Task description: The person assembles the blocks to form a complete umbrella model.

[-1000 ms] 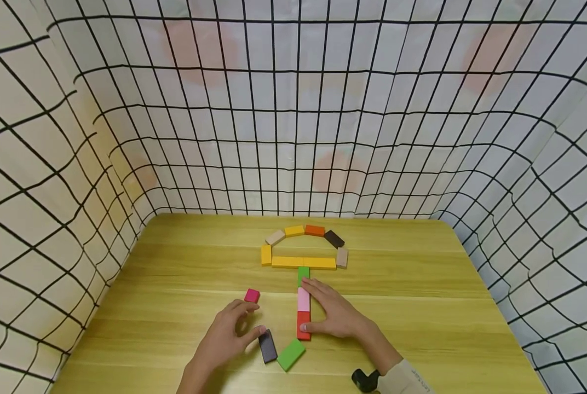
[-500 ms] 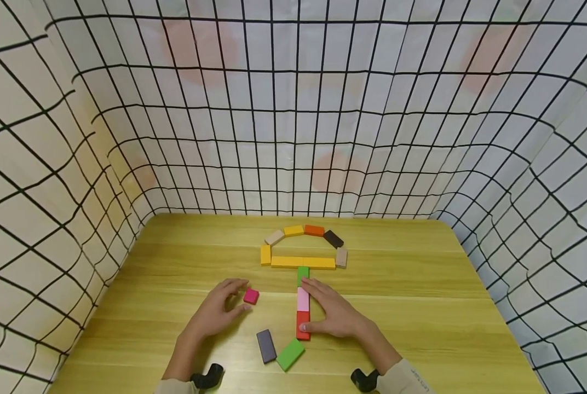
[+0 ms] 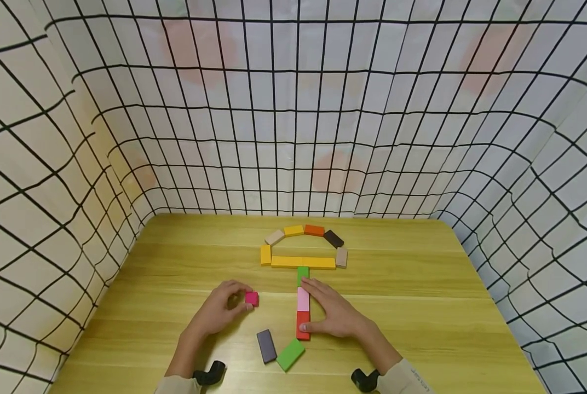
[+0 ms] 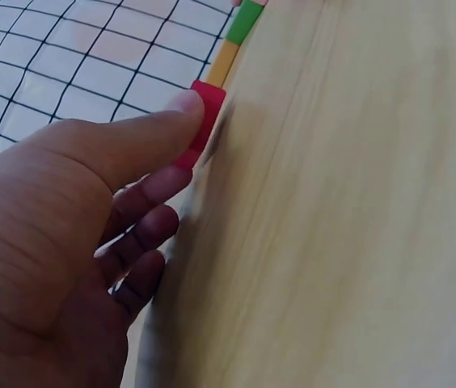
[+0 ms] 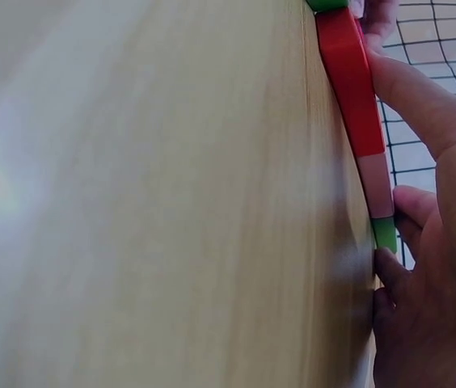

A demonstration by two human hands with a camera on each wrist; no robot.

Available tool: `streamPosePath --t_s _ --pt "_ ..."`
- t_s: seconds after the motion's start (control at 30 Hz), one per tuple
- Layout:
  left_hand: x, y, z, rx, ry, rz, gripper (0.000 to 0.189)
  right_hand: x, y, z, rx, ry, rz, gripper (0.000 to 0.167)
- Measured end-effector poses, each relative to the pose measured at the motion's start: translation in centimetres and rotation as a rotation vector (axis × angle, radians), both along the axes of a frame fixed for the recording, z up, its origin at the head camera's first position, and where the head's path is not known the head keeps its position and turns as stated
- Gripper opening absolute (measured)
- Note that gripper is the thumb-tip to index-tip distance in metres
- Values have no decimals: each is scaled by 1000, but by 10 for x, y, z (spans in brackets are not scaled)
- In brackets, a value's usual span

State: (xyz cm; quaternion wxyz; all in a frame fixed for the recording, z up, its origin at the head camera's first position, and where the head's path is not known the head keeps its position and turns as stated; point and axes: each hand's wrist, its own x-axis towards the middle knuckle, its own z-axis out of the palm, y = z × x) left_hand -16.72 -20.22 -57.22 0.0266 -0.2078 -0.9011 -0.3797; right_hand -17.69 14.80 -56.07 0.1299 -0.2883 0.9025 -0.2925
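Between thumb and fingertips my left hand (image 3: 217, 309) pinches a small magenta block (image 3: 251, 299); in the left wrist view the thumb lies on the block's face and a finger is behind it. My right hand (image 3: 338, 312) rests along a straight row of blocks, its thumb on the red block (image 3: 303, 334) and its fingertips by the pink block (image 3: 303, 299) and the green block (image 3: 303, 271). Below this row lie a dark grey block (image 3: 266, 346) and a larger green block (image 3: 291, 354), close together.
Beyond the row, two yellow blocks (image 3: 303, 262) lie end to end. Around them curves an arch of yellow, tan, orange and black blocks, including an orange block (image 3: 315, 230). A black grid net (image 3: 293, 137) over pale cloth walls the wooden table (image 3: 421, 306).
My left hand has moved from beside the dark grey block, up and left to the magenta block, and now pinches it; the block has turned slightly. The right hand stays put.
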Motion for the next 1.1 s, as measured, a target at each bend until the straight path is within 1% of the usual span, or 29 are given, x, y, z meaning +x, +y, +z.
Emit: streamPosePath --t_s 0.1,0.2,0.4,0.47,0.57,0.7,0.83,1.1 --pt "3 2 1 22 -5 -15 27 0 -1 0 0 3 -1 99" --pt "7 5 2 47 -21 -50 27 0 -1 -2 1 4 -1 99" --pt "16 11 0 31 -41 -116 27 1 -1 -2 8 -2 -3 99" --pt "19 13 -1 27 -43 -122 28 1 -1 -2 14 -6 -6 99" --pt "21 15 -1 20 -19 -128 28 1 -1 -2 18 -11 -11 99" --pt "23 17 -1 21 6 -130 22 1 -1 -2 19 -16 -14 99" --pt "23 17 -1 25 9 -136 18 0 -1 -3 18 -2 -9 99" --pt "24 17 0 19 7 -142 19 0 -1 -4 11 -1 -9 99"
